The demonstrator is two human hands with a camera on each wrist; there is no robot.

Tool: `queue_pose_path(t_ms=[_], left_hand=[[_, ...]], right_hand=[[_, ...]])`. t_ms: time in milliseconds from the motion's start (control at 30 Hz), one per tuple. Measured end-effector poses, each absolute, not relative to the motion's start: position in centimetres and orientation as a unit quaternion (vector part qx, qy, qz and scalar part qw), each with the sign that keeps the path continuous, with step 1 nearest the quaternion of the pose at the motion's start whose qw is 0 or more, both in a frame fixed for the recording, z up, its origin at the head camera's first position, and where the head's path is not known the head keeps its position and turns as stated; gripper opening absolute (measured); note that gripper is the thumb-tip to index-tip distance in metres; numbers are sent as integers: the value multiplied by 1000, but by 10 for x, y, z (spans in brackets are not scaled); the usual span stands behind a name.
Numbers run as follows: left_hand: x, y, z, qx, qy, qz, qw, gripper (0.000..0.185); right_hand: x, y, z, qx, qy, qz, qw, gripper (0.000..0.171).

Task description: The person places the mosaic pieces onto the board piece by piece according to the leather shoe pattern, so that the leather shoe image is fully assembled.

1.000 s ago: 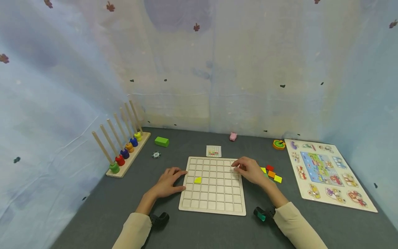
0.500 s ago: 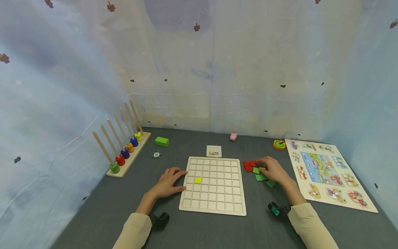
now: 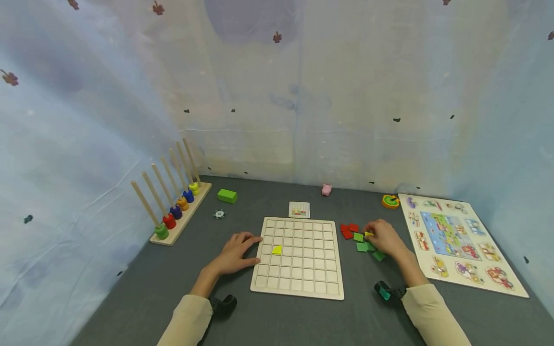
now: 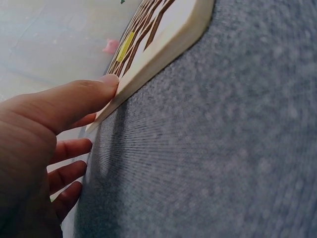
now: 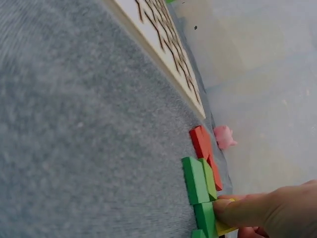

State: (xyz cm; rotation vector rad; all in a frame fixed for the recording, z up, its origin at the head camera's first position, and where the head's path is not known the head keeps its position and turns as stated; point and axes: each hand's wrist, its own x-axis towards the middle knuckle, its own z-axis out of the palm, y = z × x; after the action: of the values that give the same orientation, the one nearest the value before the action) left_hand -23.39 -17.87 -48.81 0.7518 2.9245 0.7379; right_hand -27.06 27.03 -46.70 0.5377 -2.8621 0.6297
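Note:
A pale wooden grid board (image 3: pixel 296 283) lies on the dark cloth, with one yellow tile (image 3: pixel 277 250) in a cell towards its left side. My left hand (image 3: pixel 234 254) touches the board's left edge; in the left wrist view the thumb (image 4: pixel 91 95) lies against the rim and the other fingers are loosely spread. To the right of the board, my right hand (image 3: pixel 384 237) pinches another yellow tile (image 5: pixel 224 229) between thumb and fingers, low over the loose pile. Red tiles (image 3: pixel 347 234) and several green tiles (image 3: pixel 361 247) lie beside those fingertips. Other tiles may be hidden under the hand.
Behind the board lies a small pattern card (image 3: pixel 299 210). A peg stand (image 3: pixel 183 218) with coloured rings, a green block (image 3: pixel 227 196) and a chip (image 3: pixel 219 214) are left. A pink pig (image 3: pixel 326 190), an orange-green toy (image 3: pixel 390 201) and a picture puzzle (image 3: pixel 469 276) stand farther right.
My right hand has moved right from the board's upper right corner to the tile pile, and now pinches a yellow tile there. The left hand has stayed at the board's edge.

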Motion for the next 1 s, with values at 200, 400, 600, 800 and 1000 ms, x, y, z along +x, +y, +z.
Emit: queue_pose_path(t_ms=[200,400,600,800,1000], left_hand=[[-234,-178,-488,240,941,240,19,58],[-234,-179,-489,242,940,241,18,58],[-233,-179,-487,247,938,243,19,58],[-233,-179,-488,244,940,237,17,59],[-233,-179,-488,240,940,242,18,59]], right_hand=[[-268,258,-463,173,-939,276,108,8],[-263,225,-461,190,-914,338,120,12],[-257,188,-463,226,-884,398,92,15],[-252,157,-470,240,-831,501,11,14],[-245,134,-478,223,-842,492,2,9]])
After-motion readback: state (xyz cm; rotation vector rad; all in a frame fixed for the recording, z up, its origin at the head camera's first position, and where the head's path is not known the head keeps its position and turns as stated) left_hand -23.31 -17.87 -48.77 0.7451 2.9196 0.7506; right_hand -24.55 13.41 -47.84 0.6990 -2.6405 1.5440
